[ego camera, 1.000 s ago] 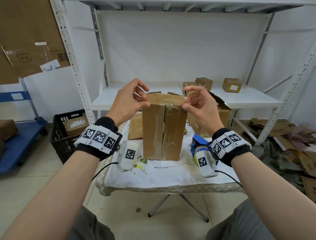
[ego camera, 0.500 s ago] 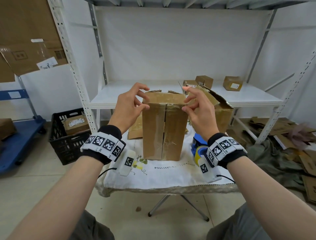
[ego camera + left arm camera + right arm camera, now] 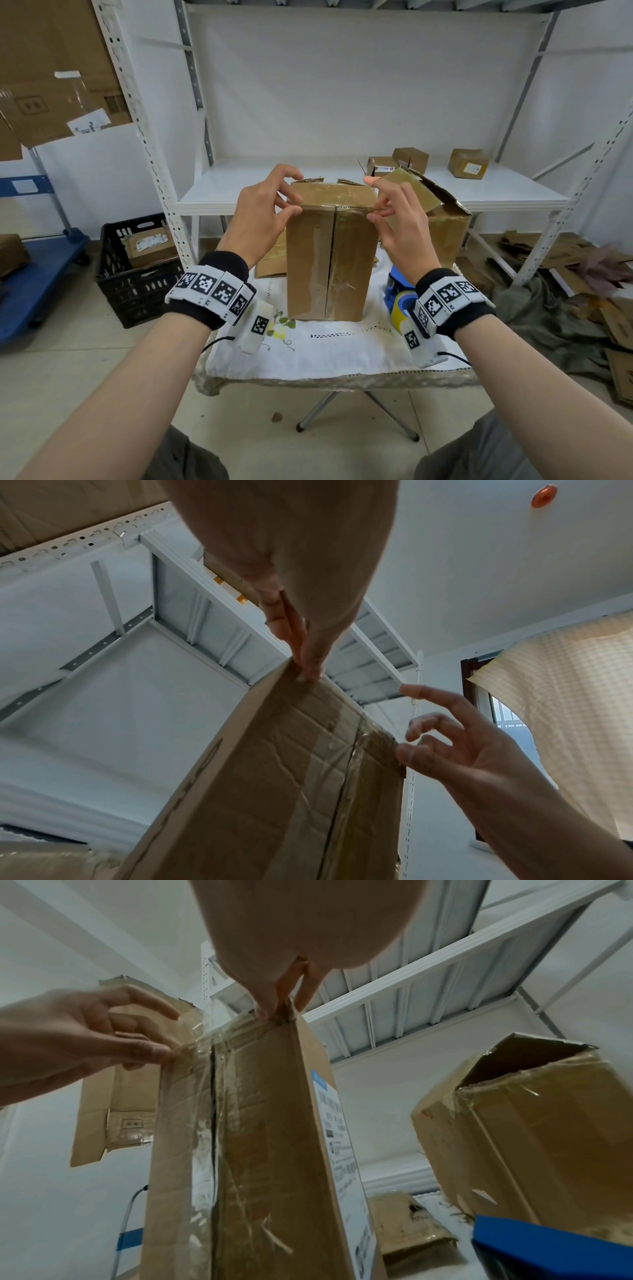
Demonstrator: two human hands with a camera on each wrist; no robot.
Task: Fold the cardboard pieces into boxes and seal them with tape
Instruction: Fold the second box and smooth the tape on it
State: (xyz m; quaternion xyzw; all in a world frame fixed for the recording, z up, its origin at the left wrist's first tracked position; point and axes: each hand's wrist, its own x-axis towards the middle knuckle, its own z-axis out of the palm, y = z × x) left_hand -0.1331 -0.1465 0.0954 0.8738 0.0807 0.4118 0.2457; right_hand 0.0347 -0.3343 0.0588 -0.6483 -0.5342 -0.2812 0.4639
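Observation:
A tall cardboard box [image 3: 329, 260] stands upright on the cloth-covered table [image 3: 342, 349], its taped centre seam facing me. My left hand [image 3: 291, 202] pinches the box's upper left corner between thumb and fingers, and the left wrist view shows that pinch on the top edge of the box [image 3: 274, 777]. My right hand [image 3: 375, 209] pinches the upper right corner with its index finger raised. In the right wrist view its fingertips [image 3: 270, 1010] close on the corner of the box [image 3: 260, 1123]. A blue tape dispenser [image 3: 399, 294] lies on the table under my right wrist.
An opened larger box [image 3: 442, 226] stands right of the tall one, flat cardboard [image 3: 272, 260] lies behind it. The white shelf [image 3: 239, 185] carries small boxes [image 3: 467, 163]. A black crate [image 3: 137, 270] and a blue cart [image 3: 34, 274] stand at the left; cardboard scraps [image 3: 582, 260] litter the floor at the right.
Both hands have stayed at the box's top corners. The wrists have sunk a little and the right index finger has lifted off the edge.

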